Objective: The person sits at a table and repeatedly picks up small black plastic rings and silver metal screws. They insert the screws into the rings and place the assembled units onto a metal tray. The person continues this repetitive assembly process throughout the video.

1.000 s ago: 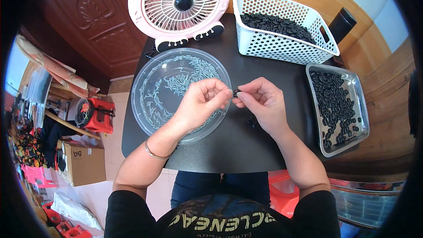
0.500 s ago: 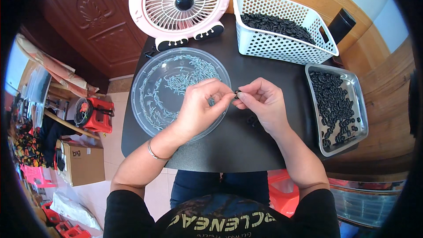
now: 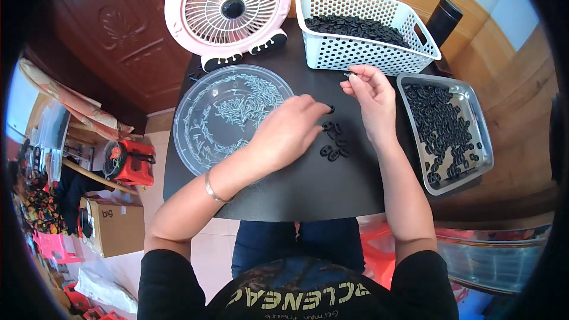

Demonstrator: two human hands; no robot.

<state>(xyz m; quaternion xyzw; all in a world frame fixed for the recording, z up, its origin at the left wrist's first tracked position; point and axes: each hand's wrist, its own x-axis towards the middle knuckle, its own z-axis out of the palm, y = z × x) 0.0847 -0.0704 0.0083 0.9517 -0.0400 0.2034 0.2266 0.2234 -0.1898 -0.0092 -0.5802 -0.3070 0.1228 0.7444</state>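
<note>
- the left hand (image 3: 288,130) reaches palm-down over the dark table (image 3: 290,198), fingers bent together, their tips at a single black piece (image 3: 332,108); they are blurred, so i cannot tell whether it is gripped or only touched.
- the right hand (image 3: 374,96) is raised near the white basket (image 3: 361,56), thumb and forefinger pinched on a small dark part (image 3: 349,73) — too small to make out fully, the other fingers loosely curled.
- between the two forearms, just below the left fingertips, a loose cluster of black pieces (image 3: 333,154) lies on the table; some look like short links with holes.
- more black links (image 3: 441,121) fill much of the metal tray (image 3: 464,96) to the right, and others are heaped in the basket.
- to the left, partly behind the left hand, the clear round tub (image 3: 179,124) holds many thin pale pins (image 3: 237,109).
- the links look light and fairly stiff, likely smooth plastic or rubber, so they may skid or roll under a careless finger — a fingertip pinch across the outer rim should suit them.
- the pins look light and hard; thumb and forefinger around the middle should hold one steady.
</note>
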